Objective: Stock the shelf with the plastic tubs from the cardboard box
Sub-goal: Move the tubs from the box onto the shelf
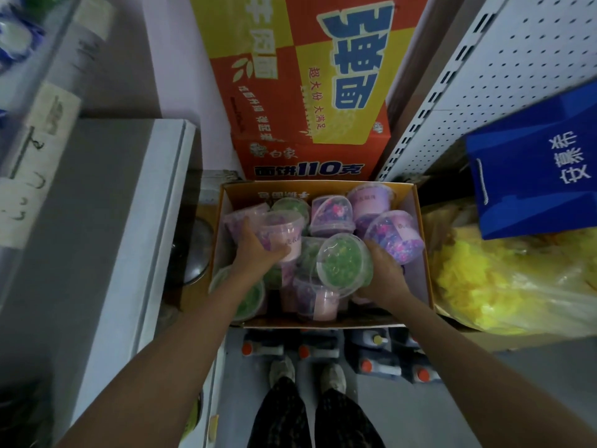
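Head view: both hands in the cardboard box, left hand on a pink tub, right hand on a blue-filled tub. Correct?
One error. The head view shows the right hand gripping a green-filled tub, not a blue-filled one. The rest holds: both hands are in the cardboard box, and the left hand grips a pink tub.

Gray floor (413,415) below. Pale wall (174,59) at back. White cabinet (129,221) on left. White panel with holes (517,59) on right. Big orange and yellow carton (307,92) stands by wall. Yellow plastic bag (500,279), blue bag (533,176) right. Dim light.
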